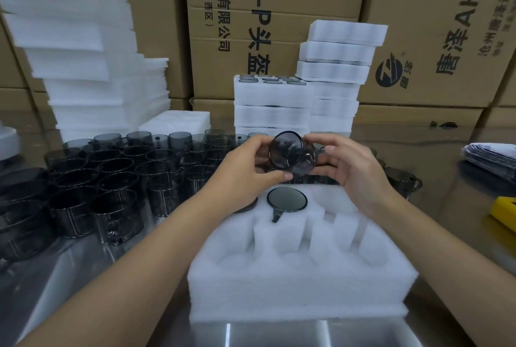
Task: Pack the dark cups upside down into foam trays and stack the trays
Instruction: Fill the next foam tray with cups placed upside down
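Note:
A dark see-through cup (290, 154) is held in the air between both hands, tilted with its round bottom toward me. My left hand (248, 165) grips its left side with thumb below and fingers above. My right hand (349, 165) holds its right side. Below them lies a white foam tray (301, 271) with several round pockets. One cup (287, 199) sits upside down in a far pocket, its handle pointing toward me. A second dark cup (248, 207) shows partly under my left wrist.
Many dark cups (111, 179) stand upright on the metal table at left. Filled foam trays (272, 103) are stacked behind, a taller stack (337, 67) beside them. Loose foam sheets (83, 53) pile at far left. A yellow object (505, 214) and plastic bags (491, 159) lie at right.

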`<action>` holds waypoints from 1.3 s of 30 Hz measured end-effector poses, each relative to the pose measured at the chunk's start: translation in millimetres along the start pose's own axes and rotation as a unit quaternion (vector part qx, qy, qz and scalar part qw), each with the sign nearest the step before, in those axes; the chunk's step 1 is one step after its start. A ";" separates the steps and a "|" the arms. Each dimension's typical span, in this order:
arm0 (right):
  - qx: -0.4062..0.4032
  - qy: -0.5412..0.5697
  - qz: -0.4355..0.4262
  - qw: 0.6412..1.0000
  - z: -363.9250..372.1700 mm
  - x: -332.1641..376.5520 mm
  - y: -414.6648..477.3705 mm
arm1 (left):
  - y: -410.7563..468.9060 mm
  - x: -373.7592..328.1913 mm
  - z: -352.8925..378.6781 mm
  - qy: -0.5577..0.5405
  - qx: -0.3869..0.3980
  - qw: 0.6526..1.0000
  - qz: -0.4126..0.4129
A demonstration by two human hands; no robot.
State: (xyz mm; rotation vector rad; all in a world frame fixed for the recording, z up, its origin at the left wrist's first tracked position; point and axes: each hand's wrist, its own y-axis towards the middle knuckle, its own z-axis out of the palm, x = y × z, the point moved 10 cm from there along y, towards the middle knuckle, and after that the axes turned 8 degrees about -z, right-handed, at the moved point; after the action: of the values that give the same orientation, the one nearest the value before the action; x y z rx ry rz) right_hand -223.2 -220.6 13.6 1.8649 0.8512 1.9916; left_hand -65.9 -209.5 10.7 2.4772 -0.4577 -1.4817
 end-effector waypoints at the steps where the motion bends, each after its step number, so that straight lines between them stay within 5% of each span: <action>1: -0.003 0.003 -0.002 1.000 -0.4 0.4 -0.1 | -0.3 -0.8 -0.1 0.005 -0.001 1.000 0.003; 19: 0.026 -0.058 -0.039 0.997 8.2 15.2 -11.3 | -19.0 -33.9 -3.4 0.119 -0.066 0.980 0.146; 28: -0.091 -0.121 -0.034 0.988 -19.7 25.5 -9.1 | -23.5 -35.3 13.0 0.158 0.011 0.977 0.146; 33: -0.015 -0.218 0.094 0.971 -32.2 7.5 -9.1 | -26.5 -35.8 24.6 0.197 0.055 0.967 0.151; 39: 0.029 -0.295 0.102 0.950 -32.5 13.6 -10.9 | -29.7 -34.9 28.3 0.218 0.072 0.962 0.145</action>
State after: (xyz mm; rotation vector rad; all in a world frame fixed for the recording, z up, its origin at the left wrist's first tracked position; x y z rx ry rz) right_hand -258.6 -211.5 18.4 2.4702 0.5586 1.3648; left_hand -101.8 -169.7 15.7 2.6006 -0.8159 -0.7866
